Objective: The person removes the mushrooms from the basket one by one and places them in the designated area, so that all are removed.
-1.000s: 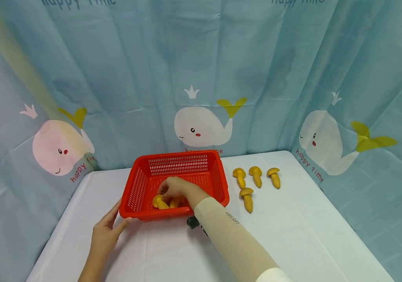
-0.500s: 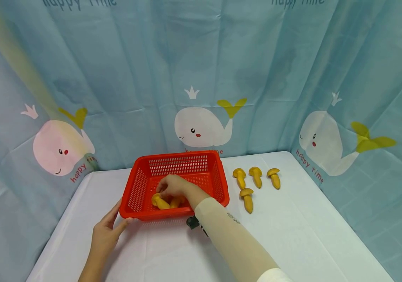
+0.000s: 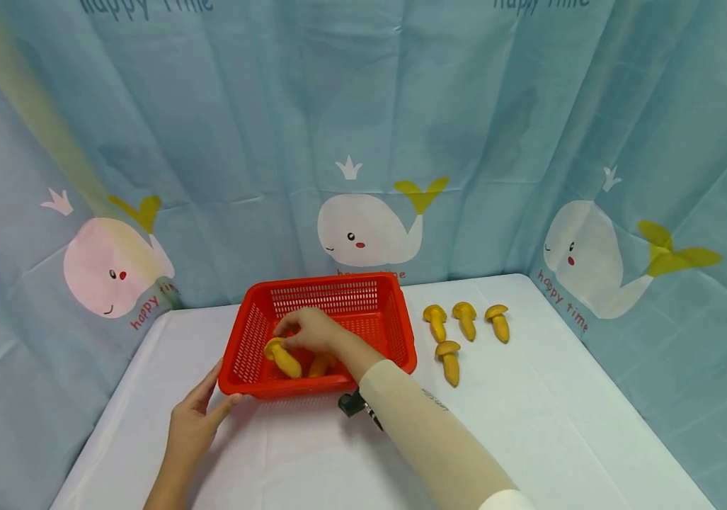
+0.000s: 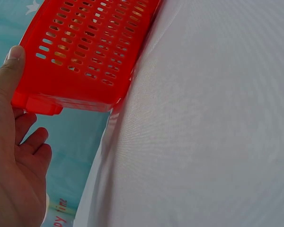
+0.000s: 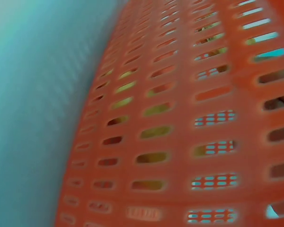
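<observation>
While right hand (image 3: 312, 331) pinches mushroom (image 3: 283, 358) cap, stem slants down-right; left hand (image 3: 194, 423) flat against basket (image 3: 245, 338).

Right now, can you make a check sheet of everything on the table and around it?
Surface: white table, covered with a cloth.
Job's things: red basket with two yellow toy mushrooms inside; one mushroom is lifted, the second mushroom lies by it.
Clutter: four loose mushrooms on the table right of the basket.
Grippers: right hand pinches the lifted mushroom inside the basket; left hand rests against the basket's near left corner, thumb on the rim.
Cables: nothing seen; a small black device shows under the right forearm.
Surroundings: blue curtain with white whales behind and beside the table.
</observation>
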### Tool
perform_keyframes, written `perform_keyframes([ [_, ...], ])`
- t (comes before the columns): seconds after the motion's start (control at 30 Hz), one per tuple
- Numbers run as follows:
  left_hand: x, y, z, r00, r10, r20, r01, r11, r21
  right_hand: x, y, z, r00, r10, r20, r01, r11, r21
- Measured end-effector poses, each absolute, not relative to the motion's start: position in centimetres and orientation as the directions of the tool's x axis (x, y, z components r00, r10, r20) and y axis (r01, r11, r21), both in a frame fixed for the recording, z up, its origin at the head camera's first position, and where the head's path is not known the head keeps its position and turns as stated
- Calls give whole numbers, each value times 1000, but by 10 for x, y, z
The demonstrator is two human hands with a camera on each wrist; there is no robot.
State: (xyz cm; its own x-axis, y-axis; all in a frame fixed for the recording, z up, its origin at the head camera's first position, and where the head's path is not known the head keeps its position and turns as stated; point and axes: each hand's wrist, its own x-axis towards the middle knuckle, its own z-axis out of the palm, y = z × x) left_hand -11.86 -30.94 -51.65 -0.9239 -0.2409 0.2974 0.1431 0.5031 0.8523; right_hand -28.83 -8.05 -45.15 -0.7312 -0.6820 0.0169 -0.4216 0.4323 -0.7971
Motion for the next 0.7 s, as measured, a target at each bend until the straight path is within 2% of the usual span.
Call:
perform_keyframes([
  [0.43, -118, -308, -516, -926, -256, 278, 119, 501, 857, -281, -76, -434, -737, -666, 116, -489, 406, -772],
  [0.7, -119, -310, -517, -924, -252, 287, 123, 515, 848, -275, -67, -422, -718, -672, 184, -596, 455, -662],
])
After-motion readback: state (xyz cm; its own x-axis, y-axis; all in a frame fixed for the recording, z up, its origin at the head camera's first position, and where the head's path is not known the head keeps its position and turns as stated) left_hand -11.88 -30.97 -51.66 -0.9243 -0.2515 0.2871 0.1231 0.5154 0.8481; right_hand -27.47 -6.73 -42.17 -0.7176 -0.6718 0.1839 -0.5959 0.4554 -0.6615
